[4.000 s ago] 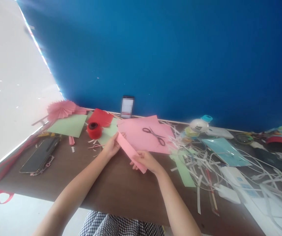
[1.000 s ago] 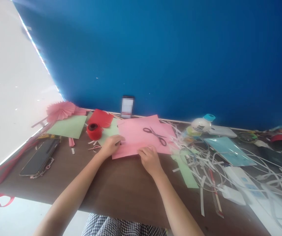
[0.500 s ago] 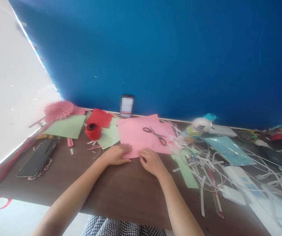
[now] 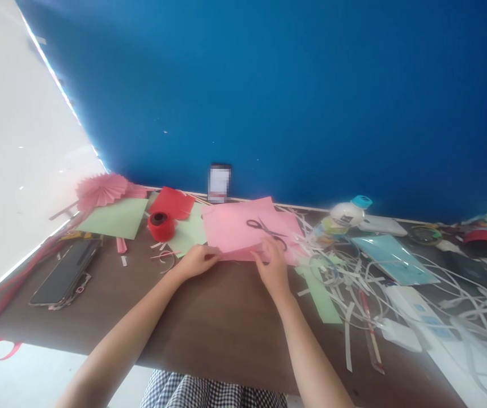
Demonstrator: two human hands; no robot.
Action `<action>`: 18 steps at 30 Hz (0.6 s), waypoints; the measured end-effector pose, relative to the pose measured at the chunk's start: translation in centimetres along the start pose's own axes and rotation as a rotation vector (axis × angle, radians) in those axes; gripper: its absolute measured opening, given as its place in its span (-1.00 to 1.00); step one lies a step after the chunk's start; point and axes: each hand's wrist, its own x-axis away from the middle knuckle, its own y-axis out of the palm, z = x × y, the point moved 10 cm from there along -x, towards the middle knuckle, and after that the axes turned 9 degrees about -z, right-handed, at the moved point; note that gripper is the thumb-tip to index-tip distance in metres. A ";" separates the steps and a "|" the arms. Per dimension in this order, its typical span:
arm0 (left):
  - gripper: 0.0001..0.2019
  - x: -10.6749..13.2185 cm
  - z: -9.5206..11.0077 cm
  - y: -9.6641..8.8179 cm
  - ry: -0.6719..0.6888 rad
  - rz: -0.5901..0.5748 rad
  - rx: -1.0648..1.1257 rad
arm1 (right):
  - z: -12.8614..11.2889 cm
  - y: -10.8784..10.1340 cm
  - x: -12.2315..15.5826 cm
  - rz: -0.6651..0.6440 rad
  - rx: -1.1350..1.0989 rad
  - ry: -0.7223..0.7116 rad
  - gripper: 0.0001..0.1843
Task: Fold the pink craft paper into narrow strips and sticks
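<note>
Pink paper (image 4: 228, 226) before me
My left hand (image 4: 198, 262) and right hand (image 4: 274, 269), apart, touch its near edge; any grip, I cannot tell. Scissors (image 4: 266, 228) lie on its right.

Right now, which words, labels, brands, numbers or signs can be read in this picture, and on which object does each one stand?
There is no text that I can read.
White bottle: dark marks, too small and blurred to read.
Upright screen: pixelated, nothing legible.
Dark phone: no readable text.
</note>
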 end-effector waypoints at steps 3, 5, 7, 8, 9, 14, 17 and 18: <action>-0.67 -0.1 -0.3 -0.2 -0.030 0.005 0.051 | 0.6 0.3 0.1 -0.001 -0.042 0.030 -0.66; -0.63 -0.1 -0.4 -0.2 -0.034 0.001 0.069 | 0.8 0.3 0.2 0.012 -0.065 0.047 -0.69; -0.61 -0.1 -0.4 -0.2 -0.041 0.002 0.096 | 1.0 0.1 0.2 0.034 -0.083 0.071 -0.68; -0.61 -0.2 -0.5 -0.3 -0.049 0.010 0.113 | 1.1 0.0 0.2 0.043 -0.084 0.084 -0.67; -0.61 -0.2 -0.7 -0.4 -0.058 0.022 0.129 | 1.2 -0.1 0.2 0.045 -0.078 0.095 -0.66; -0.62 -0.1 -1.8 -1.2 -0.102 0.113 0.177 | 1.7 0.7 0.3 -0.022 -0.008 0.134 -0.74; -0.63 0.0 -2.5 -1.6 -0.127 0.164 0.183 | 2.2 1.5 0.4 -0.078 0.011 0.146 -0.83; -0.63 0.0 -2.6 -1.7 -0.130 0.175 0.183 | 2.3 1.7 0.4 -0.092 0.009 0.148 -0.84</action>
